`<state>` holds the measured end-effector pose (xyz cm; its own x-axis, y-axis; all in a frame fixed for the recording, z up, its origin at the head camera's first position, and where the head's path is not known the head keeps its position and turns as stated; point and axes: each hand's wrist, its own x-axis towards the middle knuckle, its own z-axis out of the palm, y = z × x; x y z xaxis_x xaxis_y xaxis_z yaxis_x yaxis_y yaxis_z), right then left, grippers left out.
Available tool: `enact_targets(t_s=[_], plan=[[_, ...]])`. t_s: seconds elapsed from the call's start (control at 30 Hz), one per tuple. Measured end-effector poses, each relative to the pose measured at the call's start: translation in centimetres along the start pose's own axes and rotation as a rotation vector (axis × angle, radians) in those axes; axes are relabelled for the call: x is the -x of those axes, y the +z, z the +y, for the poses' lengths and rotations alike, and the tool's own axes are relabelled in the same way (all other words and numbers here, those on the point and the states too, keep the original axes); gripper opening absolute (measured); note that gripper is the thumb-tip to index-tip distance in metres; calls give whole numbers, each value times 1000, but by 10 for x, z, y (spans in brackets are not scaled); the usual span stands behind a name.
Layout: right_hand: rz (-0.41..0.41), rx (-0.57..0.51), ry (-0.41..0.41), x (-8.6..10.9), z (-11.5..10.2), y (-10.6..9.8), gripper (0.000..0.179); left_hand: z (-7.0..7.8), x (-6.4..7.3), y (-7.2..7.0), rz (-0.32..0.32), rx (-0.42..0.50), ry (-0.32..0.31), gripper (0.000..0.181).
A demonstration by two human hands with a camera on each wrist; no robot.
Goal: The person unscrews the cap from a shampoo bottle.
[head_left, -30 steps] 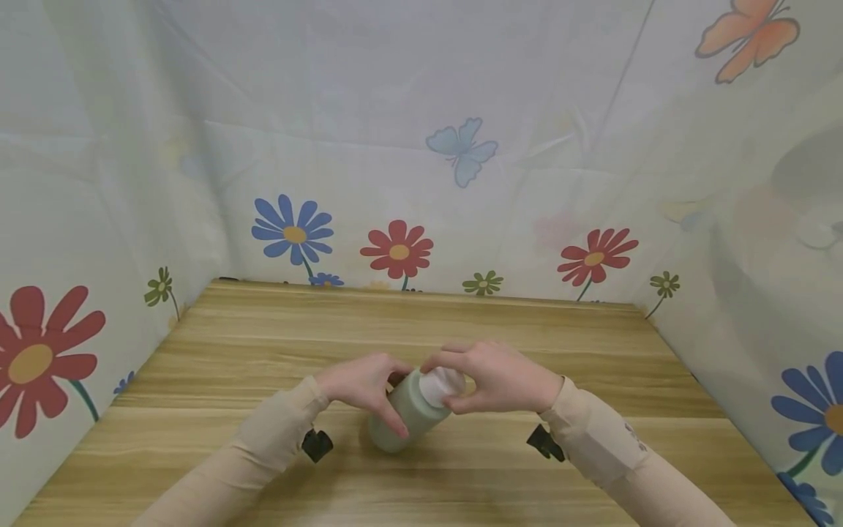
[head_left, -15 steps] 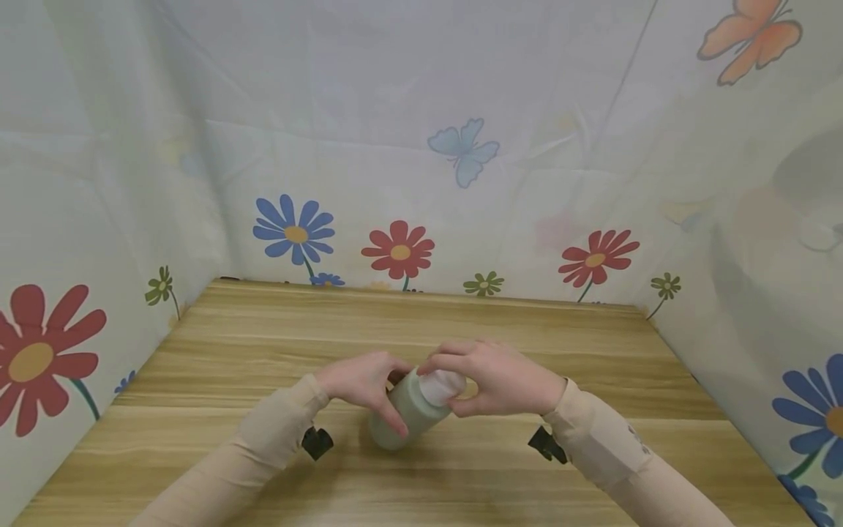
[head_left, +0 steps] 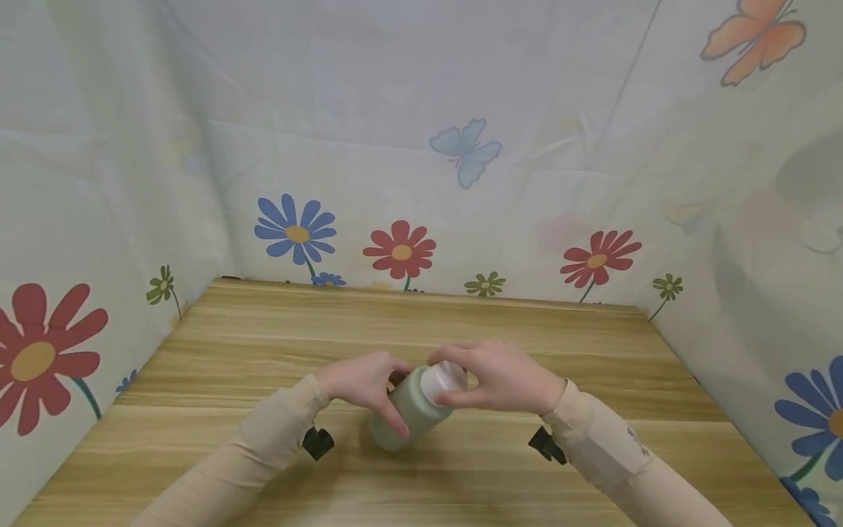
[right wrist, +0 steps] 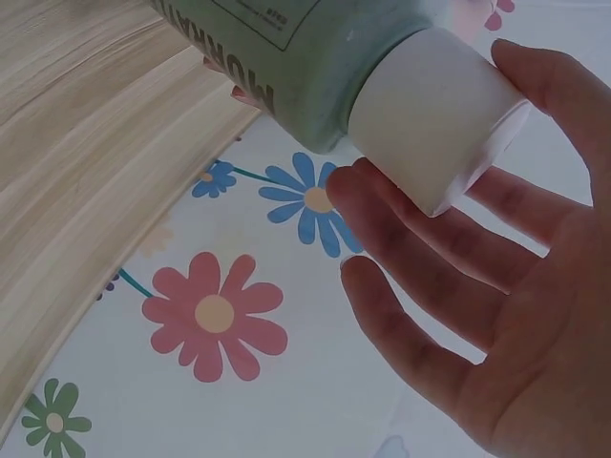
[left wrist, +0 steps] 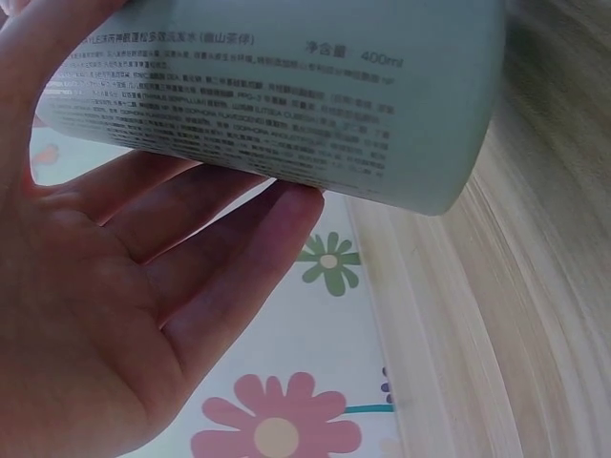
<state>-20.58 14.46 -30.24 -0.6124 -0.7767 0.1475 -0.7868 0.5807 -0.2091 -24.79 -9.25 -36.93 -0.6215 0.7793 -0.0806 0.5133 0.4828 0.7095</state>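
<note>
A pale green shampoo bottle with dark print leans over the table, its white cap pointing up and to the right. My left hand holds the body, thumb across the near side and fingers behind. In the left wrist view, small text and "400ml" show on the bottle, with fingertips along its lower side. My right hand is around the cap, thumb on the near side and fingers on the far side. From the right wrist, the cap sits against the bottle's shoulder, between thumb and fingers.
The wood-grain table is bordered by a white curtain printed with flowers and butterflies at the back and both sides. A black clip hangs under the left wrist, and another black clip under the right.
My right fingers have shifted on the cap, baring more of its top, and the thumb lies further over its near side. The left hand and the bottle have hardly moved.
</note>
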Motion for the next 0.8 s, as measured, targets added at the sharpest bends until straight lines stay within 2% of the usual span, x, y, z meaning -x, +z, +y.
enact_targets(t_s=[0.3, 0.53, 0.8], plan=[[-3, -7, -83, 2, -1, -2, 41, -2, 0, 2, 10, 2, 11, 53], [-10, -74, -74, 7, 2, -5, 53, -2, 1, 3, 14, 11, 0, 55], [46, -146, -60, 19, 21, -1, 50, -5, 6, 3, 19, 47, -24, 54]])
